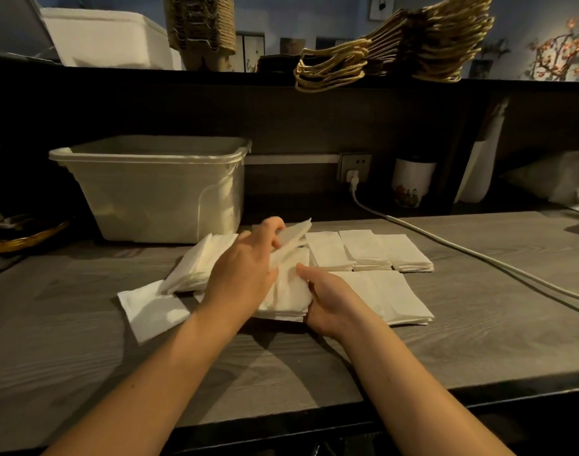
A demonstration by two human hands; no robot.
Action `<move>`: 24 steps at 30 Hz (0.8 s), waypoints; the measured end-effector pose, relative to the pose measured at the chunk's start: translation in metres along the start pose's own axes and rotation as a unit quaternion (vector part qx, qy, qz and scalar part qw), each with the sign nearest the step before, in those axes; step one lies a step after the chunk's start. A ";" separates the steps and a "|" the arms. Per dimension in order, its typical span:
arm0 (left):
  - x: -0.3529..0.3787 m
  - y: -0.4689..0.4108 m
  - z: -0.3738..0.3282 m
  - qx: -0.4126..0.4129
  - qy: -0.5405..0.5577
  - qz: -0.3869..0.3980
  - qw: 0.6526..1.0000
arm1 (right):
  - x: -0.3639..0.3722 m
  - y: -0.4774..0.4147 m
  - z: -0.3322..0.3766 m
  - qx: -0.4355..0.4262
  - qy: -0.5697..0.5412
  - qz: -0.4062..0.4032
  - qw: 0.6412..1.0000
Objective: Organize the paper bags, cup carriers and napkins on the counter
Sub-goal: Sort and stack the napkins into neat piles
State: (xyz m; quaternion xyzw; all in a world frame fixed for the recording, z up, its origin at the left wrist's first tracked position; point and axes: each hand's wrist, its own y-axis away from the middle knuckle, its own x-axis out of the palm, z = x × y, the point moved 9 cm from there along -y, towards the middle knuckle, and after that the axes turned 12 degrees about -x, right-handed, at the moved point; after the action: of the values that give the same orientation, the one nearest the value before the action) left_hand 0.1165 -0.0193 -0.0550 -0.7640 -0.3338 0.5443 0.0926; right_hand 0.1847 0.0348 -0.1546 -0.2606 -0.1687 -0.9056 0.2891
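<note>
left hand pinching a few napkins up off the pile | right hand curled on the stack, steadying it | squared stacks parked behind, probably sorted

Grey wood-grain desk, dimly and warmly lit. Dark panel behind, socket mid-way. Blue wall beyond far shelf.

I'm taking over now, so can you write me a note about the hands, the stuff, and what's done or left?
Left hand pinches a few napkins raised above the middle pile.
Right hand grips that middle pile at its near edge.
Done: three back stacks, plus a front stack at right.
Left: the loose heap and single napkin on the left, then the middle pile.
Paper bags and cup carriers sit on the upper shelf.
</note>
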 end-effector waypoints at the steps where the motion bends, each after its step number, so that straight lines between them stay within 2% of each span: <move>1: 0.003 0.003 -0.006 0.011 -0.016 0.011 1.000 | 0.000 -0.001 -0.001 -0.002 -0.009 0.003 1.000; 8: 0.015 0.017 -0.027 0.090 -0.080 0.008 0.993 | -0.002 -0.003 -0.001 -0.008 -0.034 -0.007 0.999; 14: 0.031 0.022 -0.034 0.116 -0.153 0.032 0.981 | -0.010 -0.006 -0.003 0.002 -0.048 -0.043 0.998; 17: 0.024 0.023 -0.038 0.132 -0.134 0.004 0.982 | -0.011 -0.007 -0.002 0.003 -0.066 -0.048 0.997; 22: 0.034 0.020 -0.031 0.165 -0.126 0.013 0.978 | -0.002 -0.001 0.006 -0.007 -0.128 0.004 0.992; 24: 0.032 0.022 -0.031 0.184 -0.124 -0.010 0.975 | -0.003 0.000 0.006 -0.006 -0.118 0.005 0.993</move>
State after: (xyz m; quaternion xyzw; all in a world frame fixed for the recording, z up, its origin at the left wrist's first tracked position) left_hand 0.1593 -0.0095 -0.0787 -0.6571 -0.2444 0.6857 0.1956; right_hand 0.1892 0.0386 -0.1510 -0.3684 -0.1947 -0.8679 0.2704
